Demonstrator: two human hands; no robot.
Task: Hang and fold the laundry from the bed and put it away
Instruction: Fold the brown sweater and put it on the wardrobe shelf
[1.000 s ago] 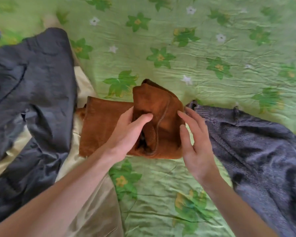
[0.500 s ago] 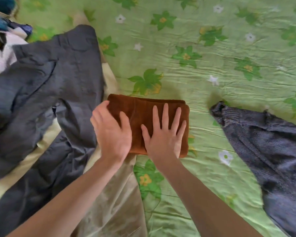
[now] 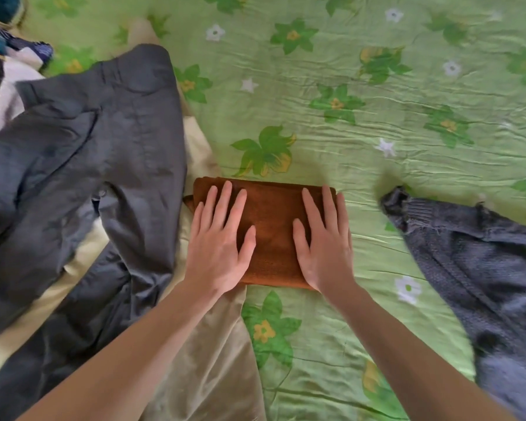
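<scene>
Looking down at the bed (image 3: 377,95), I have its green flowered cover filling the far and right of the view, and that is my widest bare stretch of room. At left a dark grey garment (image 3: 97,141) sprawls in a large heap over a beige cloth (image 3: 213,372), which runs down to the near edge. At right a blue-grey knitted sweater (image 3: 480,256) lies loose, its cuff pointing toward the middle but well apart from my work. A patterned white and navy piece (image 3: 3,74) sits in the far left corner, too blurred to name.

In the middle lies the brown towel (image 3: 272,220), folded into a compact rectangle. My left hand (image 3: 222,241) rests flat on its left part, fingers straight and spread, grasping nothing. My right hand (image 3: 324,238) rests flat on its right part the same way, its fingers reaching the far right corner.

I judge this the pressing of the last fold. To do it well I would press evenly, stroke outward from the middle, and check that the far edge stays square. The towel's left edge overlaps the beige cloth and sits just beside the grey garment, so lifting it there may drag them. I would slide both hands under from the near and right edges, and carry it out over the bare cover.
</scene>
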